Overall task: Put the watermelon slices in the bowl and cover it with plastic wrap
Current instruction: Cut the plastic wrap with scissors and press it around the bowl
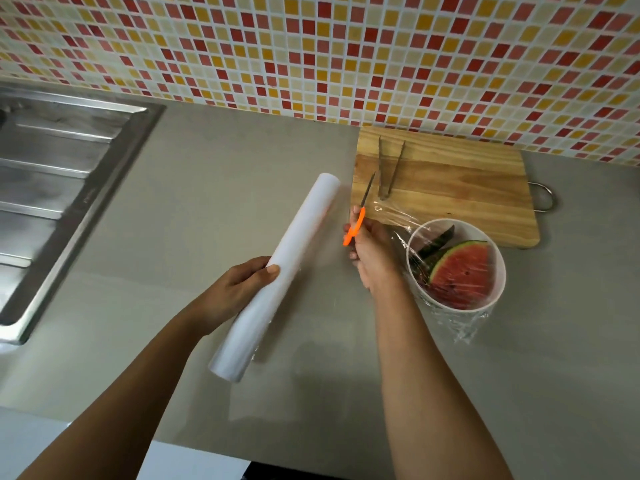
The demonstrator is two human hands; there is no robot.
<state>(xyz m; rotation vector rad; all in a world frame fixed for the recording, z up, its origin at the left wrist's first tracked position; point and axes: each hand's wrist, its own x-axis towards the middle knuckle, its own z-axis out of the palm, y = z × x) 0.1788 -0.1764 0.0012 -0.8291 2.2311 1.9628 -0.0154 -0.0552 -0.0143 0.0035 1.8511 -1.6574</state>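
Grip of left hand (239, 289) was curled round plastic wrap roll (294, 258) over tabletop (207, 168). Grip of right hand (374, 254) clamped orange scissors (358, 221), just beside the film-covered bowl (460, 307) holding watermelon slices (464, 271).

A home kitchen: red, yellow and cream mosaic wall tiles (346, 46) back a grey bench (225, 157), a stainless-steel sink drainboard (62, 174) lies left of the left grip (239, 289), a wooden cutting board (450, 181) beyond the right grip (375, 252).
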